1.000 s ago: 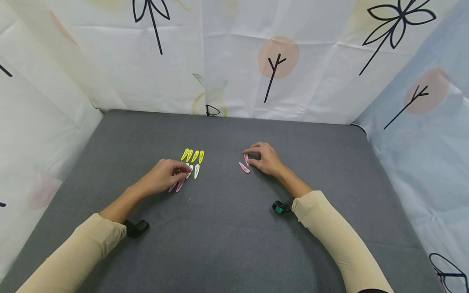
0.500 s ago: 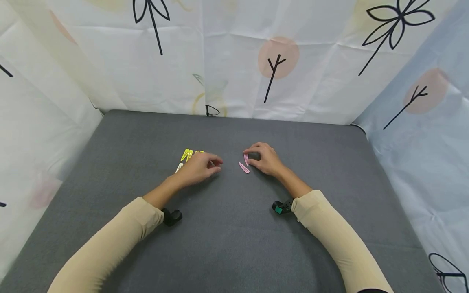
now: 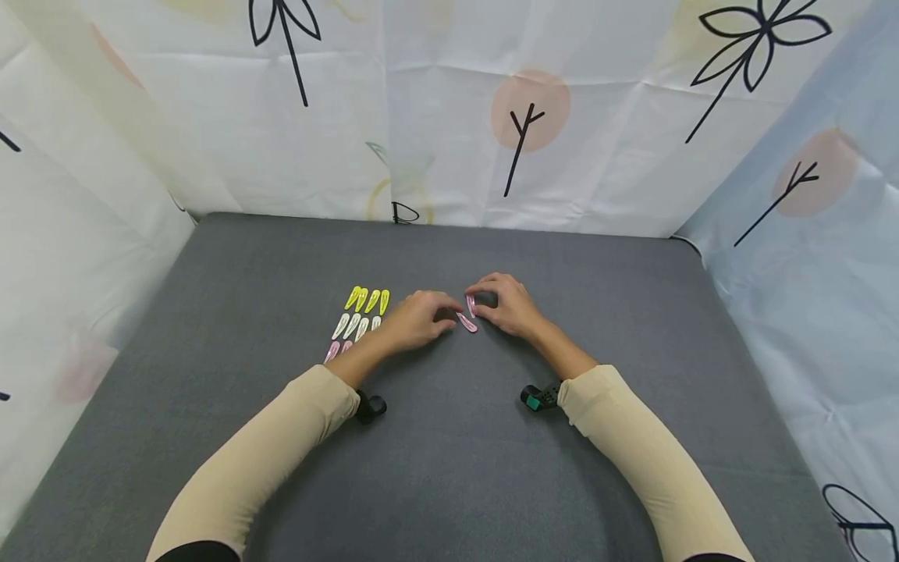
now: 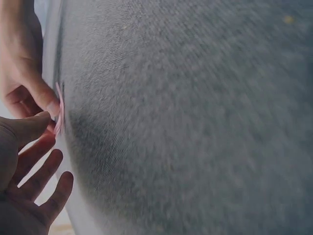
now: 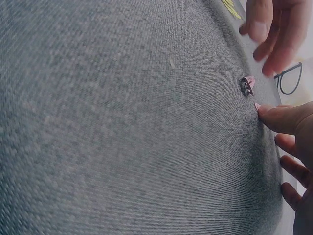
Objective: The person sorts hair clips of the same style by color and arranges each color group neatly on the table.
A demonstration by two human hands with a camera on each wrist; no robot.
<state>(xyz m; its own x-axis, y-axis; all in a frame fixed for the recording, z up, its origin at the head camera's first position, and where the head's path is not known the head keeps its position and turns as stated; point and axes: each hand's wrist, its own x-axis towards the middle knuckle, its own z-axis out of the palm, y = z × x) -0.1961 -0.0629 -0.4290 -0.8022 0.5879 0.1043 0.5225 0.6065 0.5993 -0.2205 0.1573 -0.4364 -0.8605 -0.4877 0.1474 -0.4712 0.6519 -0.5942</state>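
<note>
Two pink snap hair clips lie in the middle of the grey table. My right hand (image 3: 511, 304) pinches the upper pink hair clip (image 3: 470, 306) between thumb and forefinger, down at the cloth. The other pink hair clip (image 3: 467, 322) lies slantwise just beside it. My left hand (image 3: 421, 318) hovers by that clip's left end, thumb and fingers apart, and the right wrist view shows a gap between those fingers and the loose clip (image 5: 249, 84). In the left wrist view the two hands come close together near a pink clip (image 4: 60, 110).
Left of my hands are rows of hair clips: yellow ones (image 3: 374, 300) at the back, white ones (image 3: 341, 325) in the middle, pink ones (image 3: 333, 351) in front, partly hidden by my left arm. Patterned white cloth walls (image 3: 449, 156) border the grey table (image 3: 449, 468).
My left hand has moved right from the rows of clips to the loose pink clip, uncovering most of the rows. My right hand has stayed at its pink clip.
</note>
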